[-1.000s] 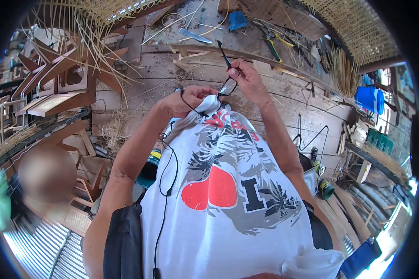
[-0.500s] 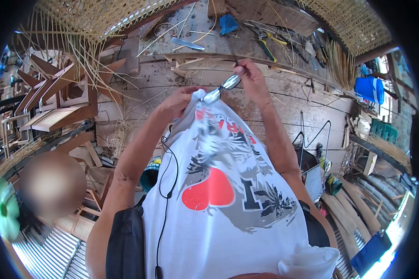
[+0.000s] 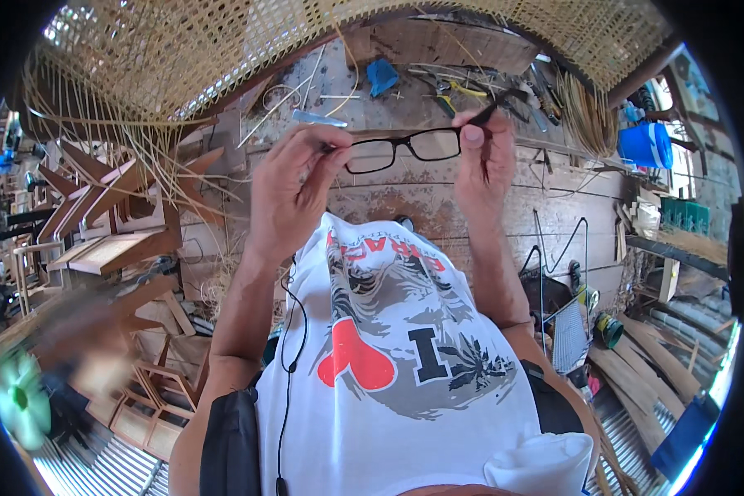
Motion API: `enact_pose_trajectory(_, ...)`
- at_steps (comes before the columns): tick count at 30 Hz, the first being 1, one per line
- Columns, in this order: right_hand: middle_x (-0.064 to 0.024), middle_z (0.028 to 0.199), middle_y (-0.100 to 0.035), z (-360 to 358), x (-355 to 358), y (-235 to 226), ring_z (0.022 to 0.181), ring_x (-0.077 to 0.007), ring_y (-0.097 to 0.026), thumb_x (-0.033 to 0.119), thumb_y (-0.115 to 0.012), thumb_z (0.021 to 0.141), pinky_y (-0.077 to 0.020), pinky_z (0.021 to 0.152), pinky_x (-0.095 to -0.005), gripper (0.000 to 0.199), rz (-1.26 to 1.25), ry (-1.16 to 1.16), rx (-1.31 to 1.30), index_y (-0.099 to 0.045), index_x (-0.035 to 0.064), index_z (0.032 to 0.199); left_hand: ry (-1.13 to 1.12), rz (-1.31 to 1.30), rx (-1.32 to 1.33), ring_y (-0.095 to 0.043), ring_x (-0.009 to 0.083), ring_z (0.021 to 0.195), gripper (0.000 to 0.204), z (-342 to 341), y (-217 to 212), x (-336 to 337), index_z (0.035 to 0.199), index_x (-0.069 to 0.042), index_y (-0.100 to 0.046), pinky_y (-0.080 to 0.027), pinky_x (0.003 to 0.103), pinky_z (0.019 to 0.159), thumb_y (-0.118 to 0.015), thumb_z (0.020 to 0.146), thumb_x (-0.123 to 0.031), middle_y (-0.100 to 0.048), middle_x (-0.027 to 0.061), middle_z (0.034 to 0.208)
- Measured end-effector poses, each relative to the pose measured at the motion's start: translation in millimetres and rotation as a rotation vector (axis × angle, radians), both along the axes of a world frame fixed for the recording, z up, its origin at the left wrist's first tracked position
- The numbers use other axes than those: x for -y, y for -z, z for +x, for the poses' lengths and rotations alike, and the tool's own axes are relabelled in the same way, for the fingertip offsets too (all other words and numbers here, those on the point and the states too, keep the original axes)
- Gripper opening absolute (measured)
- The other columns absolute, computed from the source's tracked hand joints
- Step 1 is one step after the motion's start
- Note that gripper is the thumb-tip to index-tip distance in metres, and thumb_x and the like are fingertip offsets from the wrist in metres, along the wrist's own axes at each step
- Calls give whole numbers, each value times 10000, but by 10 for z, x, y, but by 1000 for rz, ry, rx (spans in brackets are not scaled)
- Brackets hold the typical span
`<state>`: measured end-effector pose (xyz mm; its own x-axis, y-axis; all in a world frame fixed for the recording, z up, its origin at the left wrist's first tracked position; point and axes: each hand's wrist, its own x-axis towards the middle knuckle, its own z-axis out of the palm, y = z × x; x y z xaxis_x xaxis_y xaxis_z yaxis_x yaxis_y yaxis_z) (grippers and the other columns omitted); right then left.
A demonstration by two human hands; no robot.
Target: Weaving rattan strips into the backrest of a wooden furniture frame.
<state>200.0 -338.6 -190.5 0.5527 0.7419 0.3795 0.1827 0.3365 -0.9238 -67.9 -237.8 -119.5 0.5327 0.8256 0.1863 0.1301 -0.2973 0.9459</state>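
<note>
A pair of dark-framed eyeglasses is held up between my two hands, its lenses facing me. My left hand pinches the left end of the frame. With thumb and fingers, my right hand grips the right end, where a dark temple arm sticks up past the fingers. Below hangs the white printed shirt on my body, loose from both hands. A thin black cord runs down its left side.
Woven cane panels arch across the top, loose strands hanging at left. A knife, blue scrap and pliers lie beyond my hands. Wooden frames stack at left; a blue bucket stands right.
My left hand has let go of the shirt hem and taken the glasses' left end. The glasses have risen away from the shirt and turned level; the shirt has dropped back.
</note>
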Motion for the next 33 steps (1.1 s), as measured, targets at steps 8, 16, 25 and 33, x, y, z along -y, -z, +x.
enact_pose_trajectory(8, -161, 1196, -721, 173, 429, -1282, 1099, -283, -735, 265, -770, 1215, -627, 1060, -492, 285, 572, -48, 251, -640, 50, 1349, 17, 377, 422, -808, 232, 873, 291, 150, -1200, 403, 1335, -14, -800, -688, 327, 803, -861, 1161, -239, -814, 187, 1281)
enact_pose_trajectory(16, 120, 1267, -711, 29, 1156, -2079, 1179, -166, -639, 674, -772, 1148, -459, 1191, -477, 404, 440, -128, 423, -809, 426, 1464, 302, 363, 616, -797, 132, 889, 398, -1318, -1718, 1304, 1341, -119, -829, -653, 279, 803, -942, 1078, -395, -788, 80, 1262)
enact_pose_trajectory(25, 170, 1126, -776, 127, 1782, -2368, 1121, -42, -625, 331, -852, 1094, -367, 1142, -395, 246, 565, -135, 515, -866, 357, 1339, 452, 288, 698, -793, 57, 922, 470, -1300, -1500, 716, 1355, -194, -847, -626, 246, 810, -992, 1023, -494, -773, -1, 1253)
enact_pose_trajectory(33, 113, 1207, -796, 158, 2102, -2074, 1150, -55, -634, 445, -820, 1124, -369, 1149, -389, 337, 415, -196, 466, -833, 248, 1397, 298, 135, 497, -809, 102, 997, 385, -1088, -884, 1325, 1386, -137, -820, -637, 276, 840, -917, 1083, -356, -804, 39, 1278)
